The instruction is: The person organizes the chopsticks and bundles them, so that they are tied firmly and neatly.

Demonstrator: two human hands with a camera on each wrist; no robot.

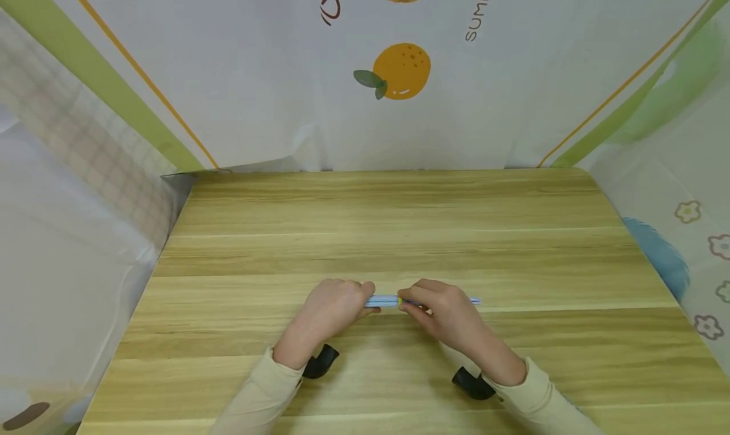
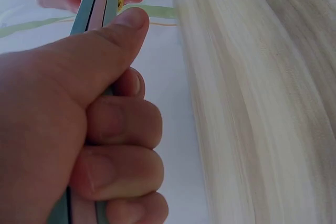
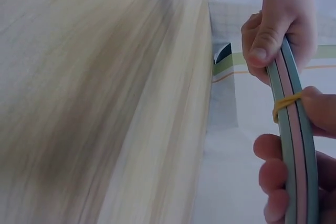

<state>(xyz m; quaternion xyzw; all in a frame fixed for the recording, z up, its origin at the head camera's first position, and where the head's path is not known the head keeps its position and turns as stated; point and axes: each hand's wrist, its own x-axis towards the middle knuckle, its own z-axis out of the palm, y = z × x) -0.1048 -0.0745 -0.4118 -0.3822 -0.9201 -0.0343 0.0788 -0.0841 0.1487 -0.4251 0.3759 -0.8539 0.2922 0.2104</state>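
A bundle of long slim sticks [image 1: 383, 300], pale green on the outside with pink between, is held level above the table. A yellow rubber band [image 3: 287, 101] goes round it. My left hand [image 1: 336, 302] wraps its fingers about one end, thumb lying along the sticks, as the left wrist view shows. On the other side of the bundle my right hand [image 1: 447, 308] grips near the band. Its thumb touches the rubber band while the curled fingers lie against the sticks. The palm hides part of the bundle, and one tip juts out to the right.
Beneath both hands is a wood-grain table [image 1: 371, 232]. A white cloth with a printed orange [image 1: 402, 71] hangs behind its far edge. Patterned cloths line both sides. Black curved pieces [image 1: 321, 362] sit below the wrists.
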